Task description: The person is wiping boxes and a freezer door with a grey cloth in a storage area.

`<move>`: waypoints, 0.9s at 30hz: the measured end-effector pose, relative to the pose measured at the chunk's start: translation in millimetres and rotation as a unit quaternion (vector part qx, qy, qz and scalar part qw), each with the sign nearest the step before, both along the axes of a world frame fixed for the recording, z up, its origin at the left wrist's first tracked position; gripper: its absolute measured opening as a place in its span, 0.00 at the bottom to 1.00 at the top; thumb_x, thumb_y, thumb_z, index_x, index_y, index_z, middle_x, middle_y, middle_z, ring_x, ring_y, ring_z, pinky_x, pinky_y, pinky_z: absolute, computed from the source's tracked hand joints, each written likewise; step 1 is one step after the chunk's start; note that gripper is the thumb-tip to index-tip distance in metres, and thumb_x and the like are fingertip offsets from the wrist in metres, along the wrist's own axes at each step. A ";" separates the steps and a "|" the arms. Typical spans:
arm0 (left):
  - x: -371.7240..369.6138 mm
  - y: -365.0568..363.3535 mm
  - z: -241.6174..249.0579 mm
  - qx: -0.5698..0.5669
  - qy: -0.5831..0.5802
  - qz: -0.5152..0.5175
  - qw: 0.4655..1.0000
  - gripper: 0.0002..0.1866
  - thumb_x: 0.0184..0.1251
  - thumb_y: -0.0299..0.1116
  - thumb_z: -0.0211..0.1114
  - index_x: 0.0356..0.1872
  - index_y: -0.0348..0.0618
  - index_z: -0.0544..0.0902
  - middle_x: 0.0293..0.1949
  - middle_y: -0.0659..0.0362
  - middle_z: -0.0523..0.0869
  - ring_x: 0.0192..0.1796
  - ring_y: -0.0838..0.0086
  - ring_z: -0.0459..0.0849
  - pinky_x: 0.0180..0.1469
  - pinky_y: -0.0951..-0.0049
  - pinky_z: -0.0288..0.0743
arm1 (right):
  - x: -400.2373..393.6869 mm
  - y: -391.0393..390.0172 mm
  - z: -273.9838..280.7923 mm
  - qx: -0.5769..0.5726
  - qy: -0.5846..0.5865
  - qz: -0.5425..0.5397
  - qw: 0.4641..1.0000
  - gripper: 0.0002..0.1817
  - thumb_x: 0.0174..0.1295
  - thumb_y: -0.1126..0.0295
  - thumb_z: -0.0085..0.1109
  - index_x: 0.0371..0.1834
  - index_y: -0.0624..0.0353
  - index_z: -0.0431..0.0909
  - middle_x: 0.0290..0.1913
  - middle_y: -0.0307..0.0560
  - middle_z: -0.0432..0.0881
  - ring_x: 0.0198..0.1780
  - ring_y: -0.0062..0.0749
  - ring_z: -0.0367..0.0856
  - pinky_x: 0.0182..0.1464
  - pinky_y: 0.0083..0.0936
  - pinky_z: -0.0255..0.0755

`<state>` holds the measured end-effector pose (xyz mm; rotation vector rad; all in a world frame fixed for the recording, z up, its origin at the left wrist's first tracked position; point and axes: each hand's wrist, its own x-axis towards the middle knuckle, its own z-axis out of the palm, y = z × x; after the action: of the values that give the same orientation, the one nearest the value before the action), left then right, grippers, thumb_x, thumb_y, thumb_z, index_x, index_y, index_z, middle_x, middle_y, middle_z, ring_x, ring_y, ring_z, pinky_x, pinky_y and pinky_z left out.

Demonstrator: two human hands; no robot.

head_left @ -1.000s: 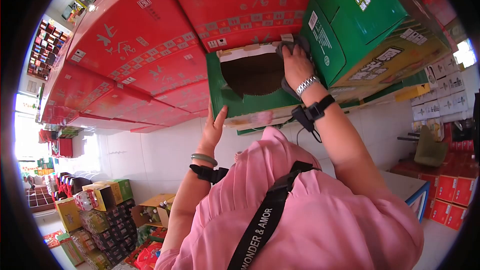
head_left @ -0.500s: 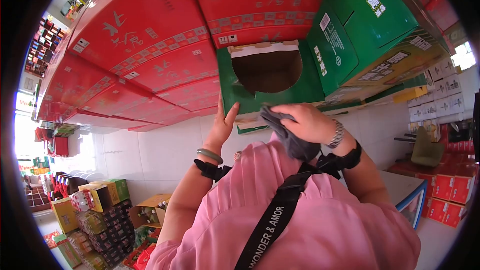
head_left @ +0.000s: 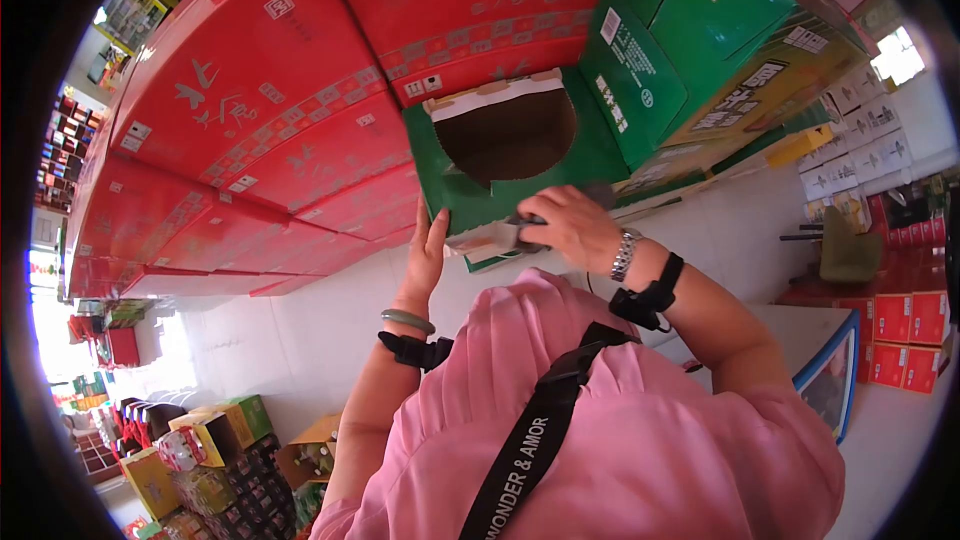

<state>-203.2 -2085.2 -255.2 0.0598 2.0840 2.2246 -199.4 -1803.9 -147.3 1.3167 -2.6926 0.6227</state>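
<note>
A green carton [head_left: 455, 197] with a torn, rounded opening in its top stands in front of the red boxes. My left hand [head_left: 428, 245] lies against its left front corner, thumb apart from the fingers and nothing held in it. A dark grey cloth [head_left: 592, 196] is bunched in my right hand [head_left: 570, 228], which presses it to the front side of the carton near the top edge. The inside of the carton looks dark, and part of its front is hidden behind my right hand.
Stacked red boxes [head_left: 270, 90] rise behind and to the left. A larger green box [head_left: 690, 50] adjoins on the right. Farther off are an olive chair [head_left: 848, 250], a blue-edged case [head_left: 835, 365], white cartons [head_left: 860, 130], and goods stacked at the lower left.
My right hand has moved left and slightly down with the cloth, onto the carton's front. My left hand stays at the corner. The view has shifted.
</note>
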 end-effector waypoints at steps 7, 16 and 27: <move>1.9 -16.2 -20.4 -0.063 0.008 -0.008 0.998 0.27 0.85 0.37 0.48 0.77 0.34 0.61 0.73 0.55 0.69 0.74 0.71 0.65 0.76 0.71 0.56 | 20.9 92.4 -10.1 0.016 0.024 -0.213 0.977 0.10 0.55 0.75 0.57 0.39 0.55 0.83 0.50 0.44 0.77 0.57 0.43 0.74 0.62 0.39 0.67; 15.3 -18.2 16.1 -0.061 -0.002 0.034 0.998 0.28 0.83 0.36 0.52 0.77 0.32 0.61 0.73 0.48 0.70 0.74 0.66 0.68 0.75 0.68 0.58 | 50.2 157.8 74.4 -0.386 0.009 -0.335 0.859 0.19 0.50 0.86 0.54 0.44 0.59 0.84 0.52 0.45 0.77 0.54 0.36 0.79 0.59 0.25 0.70; 14.6 54.1 183.4 -0.099 0.132 -0.025 0.986 0.12 0.79 0.28 0.56 0.55 0.33 0.81 0.48 0.57 0.87 0.49 0.76 0.84 0.52 0.73 0.77 | -9.3 60.2 211.4 -0.453 -0.004 0.125 0.883 0.22 0.48 0.85 0.55 0.46 0.55 0.84 0.58 0.49 0.74 0.59 0.40 0.77 0.62 0.32 0.68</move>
<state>-188.6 -2031.1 -71.9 0.4104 2.3963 2.0651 -208.6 -1743.7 64.1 1.3128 -1.7614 1.6318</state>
